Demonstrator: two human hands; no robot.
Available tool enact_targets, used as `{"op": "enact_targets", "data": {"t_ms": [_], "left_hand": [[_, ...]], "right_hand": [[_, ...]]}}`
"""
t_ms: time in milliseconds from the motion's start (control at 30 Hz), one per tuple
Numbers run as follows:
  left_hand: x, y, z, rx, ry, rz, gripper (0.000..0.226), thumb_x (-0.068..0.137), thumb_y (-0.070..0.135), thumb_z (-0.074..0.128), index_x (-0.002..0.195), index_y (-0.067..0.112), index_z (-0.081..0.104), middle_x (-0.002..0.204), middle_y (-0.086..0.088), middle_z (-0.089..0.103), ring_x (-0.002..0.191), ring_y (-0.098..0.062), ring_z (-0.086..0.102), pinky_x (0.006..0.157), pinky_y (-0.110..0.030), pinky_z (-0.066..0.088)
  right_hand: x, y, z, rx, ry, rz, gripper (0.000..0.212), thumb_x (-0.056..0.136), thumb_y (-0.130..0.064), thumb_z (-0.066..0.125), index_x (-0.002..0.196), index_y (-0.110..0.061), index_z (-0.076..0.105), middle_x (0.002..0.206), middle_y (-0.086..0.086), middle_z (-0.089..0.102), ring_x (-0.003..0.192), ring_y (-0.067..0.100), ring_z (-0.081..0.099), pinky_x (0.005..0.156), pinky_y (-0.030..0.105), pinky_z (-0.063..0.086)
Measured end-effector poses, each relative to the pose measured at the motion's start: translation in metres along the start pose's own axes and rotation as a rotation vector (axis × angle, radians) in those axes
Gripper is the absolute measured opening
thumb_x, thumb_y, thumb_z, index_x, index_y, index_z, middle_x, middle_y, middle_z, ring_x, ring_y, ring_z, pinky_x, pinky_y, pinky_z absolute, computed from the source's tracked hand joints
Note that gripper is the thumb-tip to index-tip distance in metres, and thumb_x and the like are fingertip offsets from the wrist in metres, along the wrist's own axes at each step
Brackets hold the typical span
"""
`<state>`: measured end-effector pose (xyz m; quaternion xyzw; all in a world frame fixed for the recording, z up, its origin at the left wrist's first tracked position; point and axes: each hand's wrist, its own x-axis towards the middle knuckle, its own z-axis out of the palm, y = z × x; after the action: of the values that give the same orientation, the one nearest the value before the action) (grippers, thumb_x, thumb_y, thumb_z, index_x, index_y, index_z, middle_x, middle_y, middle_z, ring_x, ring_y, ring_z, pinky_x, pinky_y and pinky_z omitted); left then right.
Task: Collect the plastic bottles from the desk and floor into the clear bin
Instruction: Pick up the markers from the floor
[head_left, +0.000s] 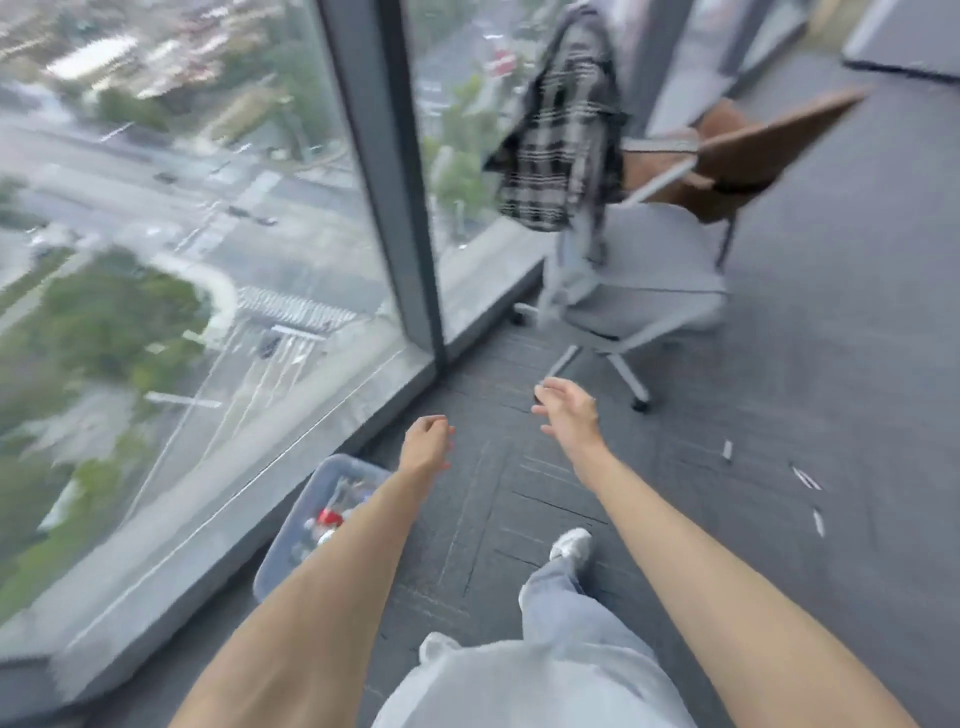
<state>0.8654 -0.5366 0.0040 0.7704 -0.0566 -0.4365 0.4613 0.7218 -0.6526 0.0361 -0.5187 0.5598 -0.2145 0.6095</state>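
At far left a floor-to-ceiling window (182, 234) meets the grey carpet floor (805, 415) along a low sill. The clear bin (311, 499) sits on the floor tight against that sill, holding bottles (327, 519) with a red patch; any label is too blurred to read. The left hand (426, 447) hangs empty just above the bin's far corner, fingers loosely curled. The right hand (569, 408) is also empty, fingers spread over open carpet. Beyond stands an office chair (639, 291) draped with a plaid shirt (566, 140), and carpet lies bare to its right.
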Motion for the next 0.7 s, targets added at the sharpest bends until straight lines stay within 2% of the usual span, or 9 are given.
{"op": "enact_targets", "data": {"t_ms": [100,167,233,333,433,500,567,633,700], "left_hand": [[-0.010,0.012,0.071,0.110,-0.140,0.038,0.019,0.096,0.015,0.041,0.107,0.015,0.056,0.103,-0.004,0.060,0.072,-0.012,0.055,0.060,-0.027,0.042],[-0.019,0.021,0.122,0.179,-0.225,0.051,0.013,0.095,0.016,0.042,0.096,0.018,0.054,0.102,-0.004,0.060,0.076,-0.015,0.057,0.061,-0.027,0.043],[-0.030,0.031,0.177,0.239,-0.302,0.068,0.013,0.095,0.016,0.042,0.099,0.018,0.054,0.103,-0.003,0.061,0.086,-0.020,0.058,0.064,-0.028,0.045],[-0.046,0.045,0.263,0.310,-0.404,0.109,0.021,0.095,0.019,0.042,0.111,0.017,0.055,0.104,-0.002,0.062,0.092,-0.020,0.059,0.072,-0.032,0.048],[-0.066,0.055,0.349,0.374,-0.495,0.133,0.029,0.096,0.021,0.042,0.121,0.014,0.054,0.108,-0.001,0.062,0.097,-0.020,0.060,0.081,-0.037,0.050],[-0.078,0.057,0.402,0.416,-0.532,0.140,0.026,0.097,0.023,0.042,0.117,0.014,0.055,0.109,-0.002,0.062,0.098,-0.021,0.059,0.087,-0.040,0.050],[-0.091,0.058,0.451,0.438,-0.582,0.145,0.022,0.097,0.023,0.043,0.113,0.014,0.056,0.108,-0.003,0.061,0.097,-0.021,0.059,0.085,-0.039,0.050],[-0.102,0.058,0.492,0.458,-0.617,0.141,0.020,0.098,0.021,0.043,0.111,0.015,0.055,0.107,-0.003,0.060,0.096,-0.021,0.058,0.081,-0.037,0.050],[-0.107,0.057,0.524,0.499,-0.632,0.138,0.021,0.098,0.021,0.041,0.113,0.015,0.055,0.108,-0.003,0.061,0.097,-0.021,0.058,0.084,-0.038,0.049]], "right_hand": [[-0.005,0.015,-0.079,0.085,0.181,0.032,0.033,0.092,-0.024,0.062,0.123,-0.014,0.062,0.090,-0.008,0.066,0.095,0.020,0.068,0.087,0.044,0.055],[-0.007,0.026,-0.131,0.146,0.289,0.058,0.032,0.093,-0.025,0.061,0.123,-0.015,0.061,0.093,-0.008,0.064,0.095,0.019,0.068,0.087,0.043,0.055],[-0.008,0.041,-0.183,0.218,0.385,0.083,0.030,0.093,-0.026,0.061,0.122,-0.016,0.061,0.097,-0.009,0.064,0.092,0.017,0.067,0.085,0.040,0.055],[-0.005,0.059,-0.257,0.295,0.496,0.104,0.032,0.094,-0.025,0.061,0.123,-0.014,0.061,0.109,-0.001,0.065,0.090,0.017,0.067,0.083,0.038,0.055],[0.002,0.069,-0.330,0.364,0.593,0.120,0.031,0.094,-0.021,0.060,0.123,-0.010,0.061,0.107,0.001,0.065,0.089,0.018,0.066,0.086,0.040,0.054],[0.007,0.076,-0.376,0.385,0.641,0.135,0.030,0.094,-0.022,0.060,0.121,-0.010,0.062,0.107,0.002,0.066,0.087,0.018,0.066,0.089,0.039,0.053],[0.012,0.089,-0.420,0.367,0.678,0.159,0.030,0.092,-0.025,0.062,0.119,-0.011,0.063,0.108,0.003,0.068,0.088,0.017,0.067,0.092,0.041,0.053],[0.017,0.104,-0.459,0.336,0.715,0.204,0.033,0.089,-0.029,0.063,0.118,-0.013,0.065,0.110,0.004,0.070,0.095,0.020,0.068,0.095,0.045,0.053],[0.022,0.118,-0.493,0.303,0.755,0.266,0.035,0.086,-0.034,0.064,0.116,-0.016,0.066,0.114,0.005,0.071,0.104,0.024,0.067,0.097,0.048,0.051]]}}
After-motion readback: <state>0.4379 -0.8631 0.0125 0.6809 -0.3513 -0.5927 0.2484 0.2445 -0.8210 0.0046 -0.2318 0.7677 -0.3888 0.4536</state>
